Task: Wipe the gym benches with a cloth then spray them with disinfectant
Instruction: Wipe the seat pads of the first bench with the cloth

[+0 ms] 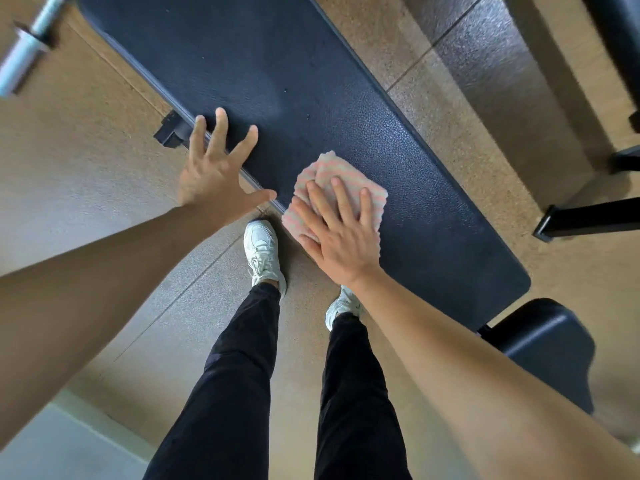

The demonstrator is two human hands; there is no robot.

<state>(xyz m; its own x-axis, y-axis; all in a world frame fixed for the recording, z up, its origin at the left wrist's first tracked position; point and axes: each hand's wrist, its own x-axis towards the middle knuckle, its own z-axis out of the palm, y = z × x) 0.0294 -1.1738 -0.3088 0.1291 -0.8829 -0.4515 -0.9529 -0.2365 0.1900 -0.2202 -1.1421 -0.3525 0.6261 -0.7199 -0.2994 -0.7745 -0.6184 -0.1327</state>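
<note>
A long dark blue padded gym bench (311,98) runs diagonally from the upper left to the lower right. A folded cloth (337,173) with pink and pale green stripes lies flat on the pad near its near edge. My right hand (341,233) presses down on the cloth, palm flat, fingers spread over it. My left hand (216,171) hovers over the bench's near edge to the left of the cloth, fingers apart, holding nothing. No spray bottle is in view.
A second dark seat pad (543,344) adjoins the bench at the lower right. Black frame legs (588,216) stand on the speckled tan floor at the right. A silver barbell end (27,46) sits at the top left. My legs and white shoes (261,251) are beside the bench.
</note>
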